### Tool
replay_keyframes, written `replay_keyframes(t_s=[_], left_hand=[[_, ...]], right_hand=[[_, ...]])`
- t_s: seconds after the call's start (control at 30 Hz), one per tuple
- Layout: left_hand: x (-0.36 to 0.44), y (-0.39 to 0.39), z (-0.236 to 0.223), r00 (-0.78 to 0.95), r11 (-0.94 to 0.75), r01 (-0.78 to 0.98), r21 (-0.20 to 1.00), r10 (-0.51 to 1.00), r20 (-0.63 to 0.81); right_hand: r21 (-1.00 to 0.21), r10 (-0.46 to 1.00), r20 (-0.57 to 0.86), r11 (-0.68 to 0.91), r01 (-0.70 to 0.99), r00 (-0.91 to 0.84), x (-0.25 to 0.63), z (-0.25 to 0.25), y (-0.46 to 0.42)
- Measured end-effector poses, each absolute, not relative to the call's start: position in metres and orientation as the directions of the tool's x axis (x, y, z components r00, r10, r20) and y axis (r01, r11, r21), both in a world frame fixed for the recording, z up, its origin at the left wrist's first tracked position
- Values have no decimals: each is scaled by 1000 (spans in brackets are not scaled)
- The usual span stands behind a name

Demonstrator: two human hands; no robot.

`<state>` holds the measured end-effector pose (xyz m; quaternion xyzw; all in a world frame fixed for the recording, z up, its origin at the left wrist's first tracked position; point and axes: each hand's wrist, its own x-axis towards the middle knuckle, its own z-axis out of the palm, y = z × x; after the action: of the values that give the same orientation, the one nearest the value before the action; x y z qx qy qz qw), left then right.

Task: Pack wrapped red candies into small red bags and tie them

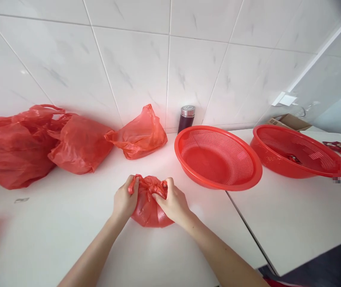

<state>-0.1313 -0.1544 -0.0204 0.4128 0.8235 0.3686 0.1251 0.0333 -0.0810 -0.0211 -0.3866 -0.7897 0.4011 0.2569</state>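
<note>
A filled red plastic bag (152,213) rests on the white table, its top gathered and twisted into what looks like a knot. My left hand (125,199) is closed round one handle of the bag, at its left side. On the right, my right hand (172,201) grips the other handle, thumb pressed toward the gathered middle. What the bag contains is hidden. Just behind and to the right sits a red plastic colander (209,163), seen from above with its perforated wall and base showing.
Several red plastic bags, one large bag (12,151) among them, line the tiled wall. Behind the colander stands a dark thermos (186,118). A second red colander (281,159) holds a small packet. A cardboard box (290,121) lies behind it. A seam (248,227) divides the tables.
</note>
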Motion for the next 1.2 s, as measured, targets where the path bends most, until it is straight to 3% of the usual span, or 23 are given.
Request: replay_keyframes(t_s=[0.2, 0.47, 0.8, 1.0, 1.2], left_hand=[[-157, -140, -12, -562, 470, 676, 567, 827, -17], [-180, -137, -14, -482, 490, 697, 524, 861, -163], [-176, -121, -43, -476, 437, 842, 316, 878, 56], [-179, -126, -53, -447, 376, 857, 352, 882, 147], [-177, -127, -49, -423, 262, 808, 528, 881, 210]], right_hand=[[-888, 792, 159, 375, 265, -589, 41, -44, -60], [-744, 772, 179, 512, 429, -610, 52, -59, -38], [-442, 758, 278, 646, 622, -590, 48, -72, -37], [-415, 755, 285, 653, 634, -591, 50, -74, -39], [-520, 778, 280, 615, 592, -563, 51, -58, -48]])
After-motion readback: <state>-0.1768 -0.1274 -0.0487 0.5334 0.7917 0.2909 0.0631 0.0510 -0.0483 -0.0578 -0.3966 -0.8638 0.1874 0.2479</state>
